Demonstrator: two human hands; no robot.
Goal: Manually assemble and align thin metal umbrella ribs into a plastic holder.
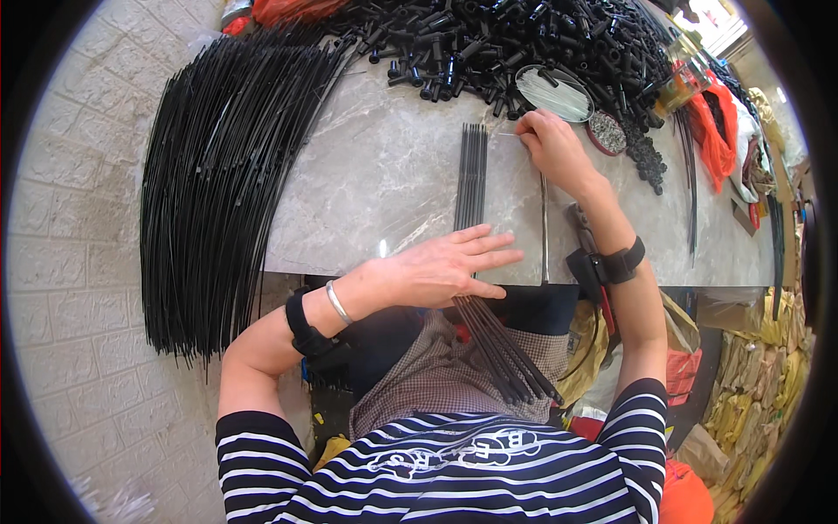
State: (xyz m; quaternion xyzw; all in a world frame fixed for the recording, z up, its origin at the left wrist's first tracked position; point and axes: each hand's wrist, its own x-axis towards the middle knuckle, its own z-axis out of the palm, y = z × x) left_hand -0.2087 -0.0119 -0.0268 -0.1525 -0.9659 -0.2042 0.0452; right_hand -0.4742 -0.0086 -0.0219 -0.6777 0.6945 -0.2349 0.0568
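Nearest, the person's striped shirt (367, 479) fills the lower edge, with a checked apron (410, 380) over the lap beyond it. The near ends of a bundle of slim dark rods (472, 179) fan out above the apron, past the edge of the grey tabletop (384, 166). The left hand (449, 265) lies palm down across the bundle near that edge; its grip is apart, fingers stretched and spread. Beyond this hand the rods run side by side, flat on the tabletop, to even far ends. A single thin rod (546, 231) lies to their right, and a dark tool (579, 220) sits partly behind the right forearm. Farther out, the right hand (557, 155) has its grip together, thumb and fingertips clamped on a thin pale strand (506, 134) just beside the bundle's far ends. Past it stand a round dish of clear strands (572, 103) and a red-rimmed dish of small grey bits (607, 134). A big sheaf of black strips (227, 183) covers the left side; a heap of black tube-like pieces (515, 39) spreads along the far side.
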